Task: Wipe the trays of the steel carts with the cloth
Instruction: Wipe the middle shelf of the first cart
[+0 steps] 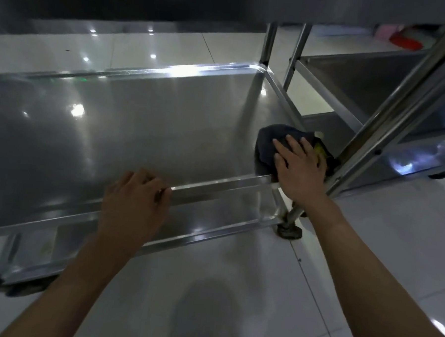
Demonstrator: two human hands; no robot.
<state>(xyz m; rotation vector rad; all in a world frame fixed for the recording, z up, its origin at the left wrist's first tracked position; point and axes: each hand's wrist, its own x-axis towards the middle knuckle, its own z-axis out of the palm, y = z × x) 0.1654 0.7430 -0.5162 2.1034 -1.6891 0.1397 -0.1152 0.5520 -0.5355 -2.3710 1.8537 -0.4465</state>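
A wide steel cart tray (146, 128) fills the middle of the head view, shiny and reflecting ceiling lights. In its near right corner lies a dark blue cloth (266, 145) with a bit of yellow showing at its right side. My right hand (297, 166) presses flat on the cloth with straight, spread fingers. My left hand (134, 202) grips the tray's front rim (215, 187), fingers curled over the edge. A lower tray (224, 214) of the same cart shows beneath the rim.
A steel upright post (399, 110) slants right beside my right hand. A second steel cart (370, 80) stands to the right with its own trays. A caster wheel (289, 229) rests on the glossy tiled floor (366, 253). An upper shelf (225, 3) overhangs at the top.
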